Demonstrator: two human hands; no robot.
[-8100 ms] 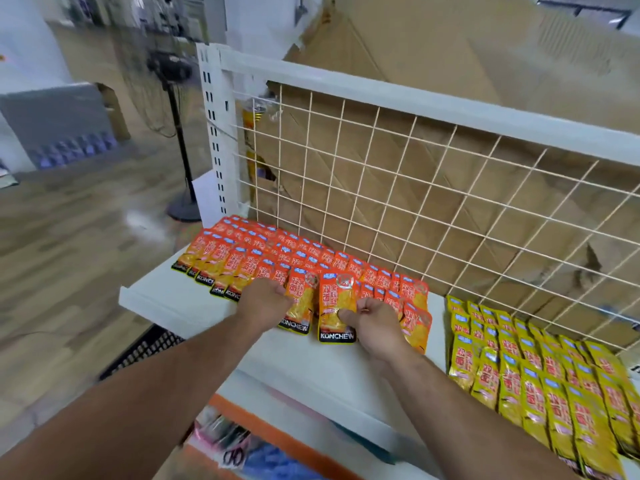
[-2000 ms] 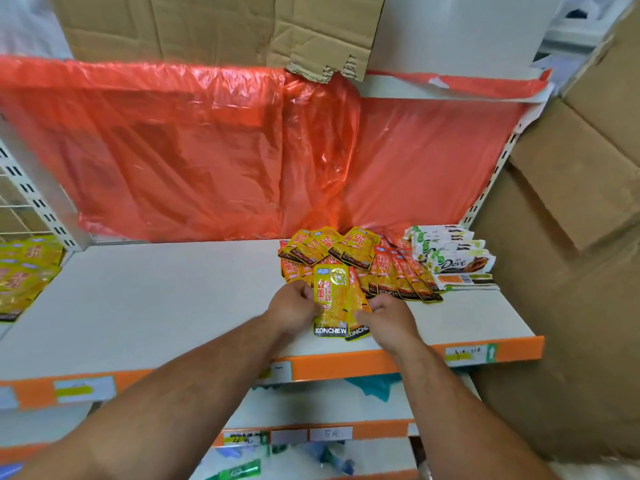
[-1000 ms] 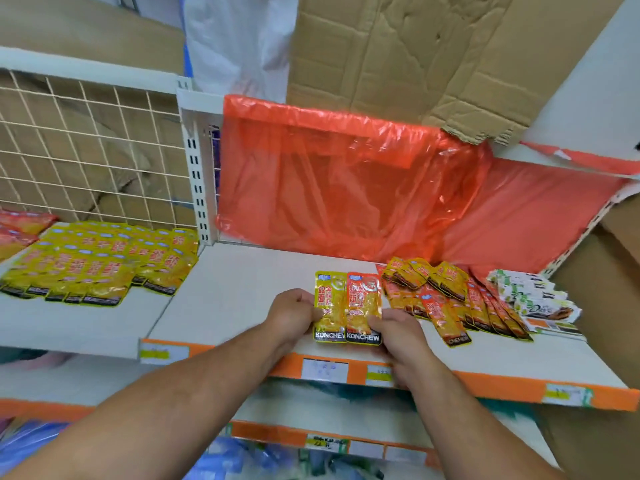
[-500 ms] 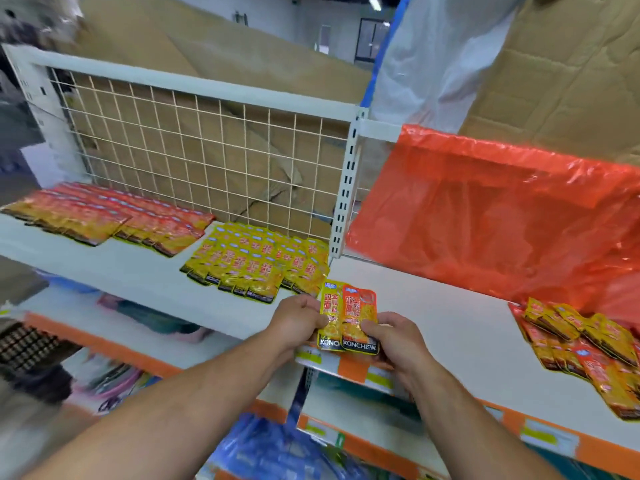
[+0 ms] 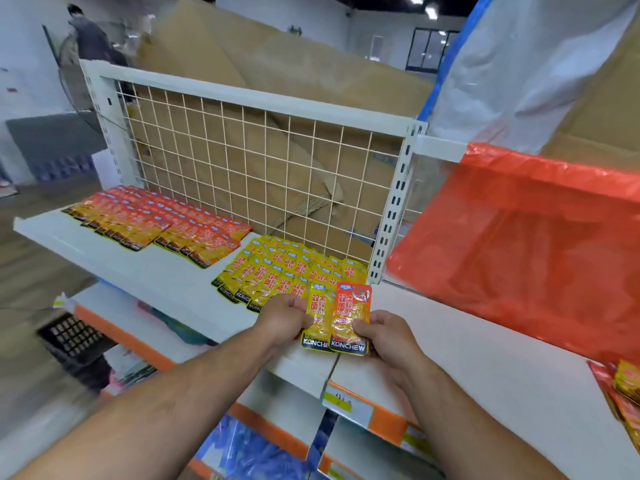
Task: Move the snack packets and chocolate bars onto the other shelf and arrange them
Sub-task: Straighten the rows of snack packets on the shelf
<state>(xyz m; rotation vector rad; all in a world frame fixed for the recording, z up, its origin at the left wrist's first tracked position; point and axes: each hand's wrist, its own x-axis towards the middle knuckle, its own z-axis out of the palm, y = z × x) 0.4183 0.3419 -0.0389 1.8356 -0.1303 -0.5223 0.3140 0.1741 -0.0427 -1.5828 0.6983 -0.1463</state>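
Left hand grip pinches yellow packet, right hand grip pinches orange packet, both over the shelf joint. Wire-backed shelf rows look mostly laid; leftover packets at far right not yet moved

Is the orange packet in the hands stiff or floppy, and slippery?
Probably light and fairly floppy: the orange packet is a thin flat pouch, pinched at its edge by the right hand. Its glossy film likely slides easily over the yellow packet.

On the left shelf, the outer packet block lies left of the inner packet block, both before the wire grid. The held packets sit over the seam with the right shelf.
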